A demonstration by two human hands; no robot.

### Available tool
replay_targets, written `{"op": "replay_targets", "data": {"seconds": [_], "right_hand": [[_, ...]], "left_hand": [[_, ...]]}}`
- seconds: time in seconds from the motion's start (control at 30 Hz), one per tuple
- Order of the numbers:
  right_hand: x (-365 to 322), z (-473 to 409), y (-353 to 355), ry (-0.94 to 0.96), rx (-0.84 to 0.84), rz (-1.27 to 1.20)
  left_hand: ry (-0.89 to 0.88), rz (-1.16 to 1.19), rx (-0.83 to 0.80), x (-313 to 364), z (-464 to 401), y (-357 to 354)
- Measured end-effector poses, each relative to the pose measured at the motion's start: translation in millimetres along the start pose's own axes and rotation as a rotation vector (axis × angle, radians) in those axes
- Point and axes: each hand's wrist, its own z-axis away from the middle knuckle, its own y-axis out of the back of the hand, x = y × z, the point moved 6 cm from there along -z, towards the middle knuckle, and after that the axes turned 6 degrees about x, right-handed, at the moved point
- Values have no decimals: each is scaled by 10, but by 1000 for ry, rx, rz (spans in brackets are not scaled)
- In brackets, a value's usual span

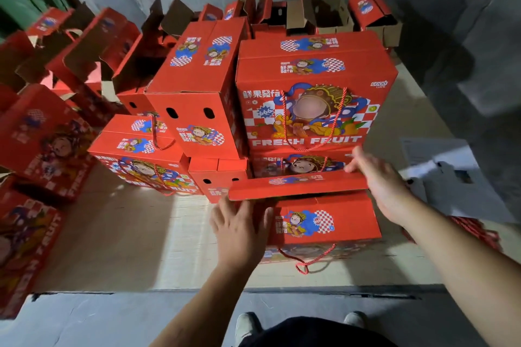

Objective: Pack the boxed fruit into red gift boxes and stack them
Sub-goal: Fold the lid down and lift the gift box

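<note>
The near red gift box [321, 222] sits on flat cardboard on the floor. Its far top flap [298, 184] is lifted and not shut. A red rope handle [306, 260] hangs down its front. Behind it, closed red boxes [313, 93] are stacked up.

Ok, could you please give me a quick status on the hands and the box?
Both hands open on front gift box. Far flap not yet down. Nothing blocking.
</note>
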Motion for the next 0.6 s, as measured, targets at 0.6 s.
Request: {"op": "replay_targets", "data": {"seconds": [0.6], "right_hand": [[132,193,-386,540,-328,1236]], "left_hand": [[-670,-577,-417,206,-619,-330]]}}
